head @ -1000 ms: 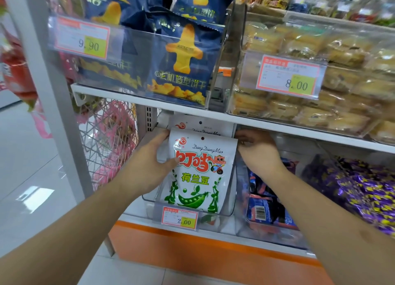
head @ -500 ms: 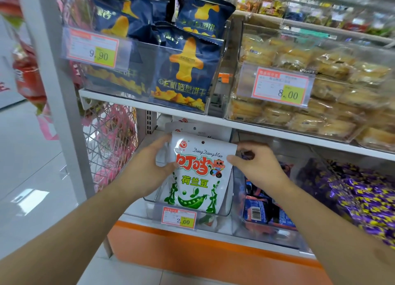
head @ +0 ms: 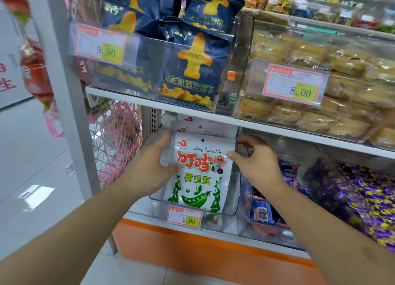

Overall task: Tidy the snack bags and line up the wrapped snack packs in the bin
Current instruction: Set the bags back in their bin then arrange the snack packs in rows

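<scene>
— Fingers first: what are they doing?

— Left hand holds the white foil pea-snack bag with the green pod print by its left edge, thumb pressed on the front, fingers curled behind. Right hand pinches the bag's upper right corner between thumb and forefinger; its other fingers hang loosely bent.

— What changed in the last second?

— The right hand had been up at the bag's top corner under the shelf lip; it has slid down to the side edge, and the bag stands a little straighter, squarer to the front.

— Where does the bag sit?

— Upright at the front of the clear plastic bin with the red-and-yellow price tag, two matching white bags just behind it.

— So for the task?

— I'd judge this bin nearly faced. The blue-and-red wrapped snack packs in the neighbouring clear bin lie jumbled, not yet lined up. Farther back, the navy biscuit bags look untidy too.
</scene>
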